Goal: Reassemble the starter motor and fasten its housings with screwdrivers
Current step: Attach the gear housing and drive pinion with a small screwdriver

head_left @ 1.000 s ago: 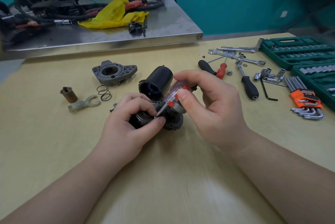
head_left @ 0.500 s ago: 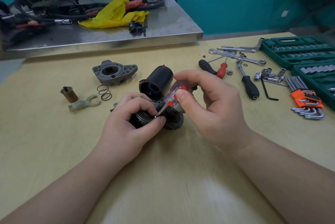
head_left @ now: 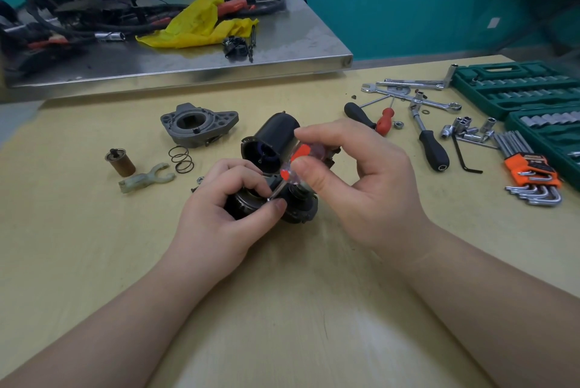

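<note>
- Black motor end assembly (head_left: 298, 213) sits on the yellow table (head_left: 94, 246), near the front centre, between both hands.
- Left hand (head_left: 219, 215) wraps over the assembly's left side; fingers curled round it, thumb and forefinger meeting at the screwdriver tip.
- Right hand (head_left: 361, 183) pinches a small screwdriver (head_left: 293, 168) with a clear and red handle between thumb and fingers; the shaft slants down to the left, its tip on the assembly's top face.
- Black cylindrical housing (head_left: 271, 139) lies on its side just behind the assembly, open end facing the viewer.
- Grey cast end housing (head_left: 197, 124) rests further back on the left, apart from the rest.
- Near it: coil spring (head_left: 181, 159), brass-coloured plunger (head_left: 120, 162), pale fork lever (head_left: 146, 179).
- Right side of the table: black-handled driver (head_left: 434, 150), red-handled screwdriver (head_left: 385, 121), spanners (head_left: 408, 96), loose sockets (head_left: 464, 128), hex key set (head_left: 530, 171) in an orange holder, green socket case (head_left: 514, 86).
</note>
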`<state>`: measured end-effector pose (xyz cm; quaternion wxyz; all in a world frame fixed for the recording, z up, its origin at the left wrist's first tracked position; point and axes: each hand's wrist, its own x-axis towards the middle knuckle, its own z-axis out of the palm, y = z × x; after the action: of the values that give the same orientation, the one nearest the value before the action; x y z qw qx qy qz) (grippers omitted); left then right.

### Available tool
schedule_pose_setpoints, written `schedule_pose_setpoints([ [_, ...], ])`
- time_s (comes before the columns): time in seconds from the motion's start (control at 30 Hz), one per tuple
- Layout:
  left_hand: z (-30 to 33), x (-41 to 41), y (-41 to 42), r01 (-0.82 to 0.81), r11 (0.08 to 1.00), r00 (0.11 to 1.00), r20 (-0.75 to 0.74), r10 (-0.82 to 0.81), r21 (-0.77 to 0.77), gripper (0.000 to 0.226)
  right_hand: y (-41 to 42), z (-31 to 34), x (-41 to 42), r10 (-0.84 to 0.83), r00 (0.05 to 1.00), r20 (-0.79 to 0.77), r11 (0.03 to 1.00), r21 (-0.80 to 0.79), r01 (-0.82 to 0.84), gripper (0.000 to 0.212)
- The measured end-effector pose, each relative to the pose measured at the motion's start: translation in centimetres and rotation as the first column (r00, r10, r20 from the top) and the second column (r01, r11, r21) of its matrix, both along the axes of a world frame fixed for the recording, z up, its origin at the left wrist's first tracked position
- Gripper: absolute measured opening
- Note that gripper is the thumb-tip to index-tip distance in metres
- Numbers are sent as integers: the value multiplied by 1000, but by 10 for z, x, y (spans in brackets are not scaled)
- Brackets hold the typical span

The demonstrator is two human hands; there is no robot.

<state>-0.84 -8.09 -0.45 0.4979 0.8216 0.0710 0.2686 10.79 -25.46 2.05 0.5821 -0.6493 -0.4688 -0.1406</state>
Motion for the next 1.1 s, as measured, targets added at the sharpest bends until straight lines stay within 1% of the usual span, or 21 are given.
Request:
schedule_pose_setpoints([
  [0.17,0,0,0,-6,1000,1000,-5,6,-10,21,0,0,-1,-10,1000,-18,1000,-19,9,26],
  [0.27,0,-2,1,-30,999,998,-57,27,-46,34,-3,-3,-2,2,997,-72,999,-36,-4,28],
  [0.37,-1,-2,0,-57,996,995,-87,51,-65,43,-1,-3,-4,-24,996,-81,1000,-12,23,30],
  [0.43,0,-3,1,-68,996,993,-97,63,-58,48,0,-2,-4,-17,997,-80,1000,2,18,29],
  [0.57,2,-3,4,-84,996,986,-146,80,-20,62,2,-1,-1,-30,999,-30,999,-22,29,27],
  [0.7,3,0,4,-90,996,979,-184,92,20,78,0,-4,1,-27,997,-77,999,-30,25,29],
  [0.83,4,1,4,-96,995,976,-197,97,14,71,3,-5,-1,-39,994,-105,999,2,39,28],
  [0.97,3,2,4,-98,995,974,-204,98,7,71,7,-2,-3,-65,997,-40,998,4,65,25],
  [1.1,3,2,4,-95,995,976,-196,93,-1,69,6,-5,-3,-66,995,-80,998,-11,65,27],
])
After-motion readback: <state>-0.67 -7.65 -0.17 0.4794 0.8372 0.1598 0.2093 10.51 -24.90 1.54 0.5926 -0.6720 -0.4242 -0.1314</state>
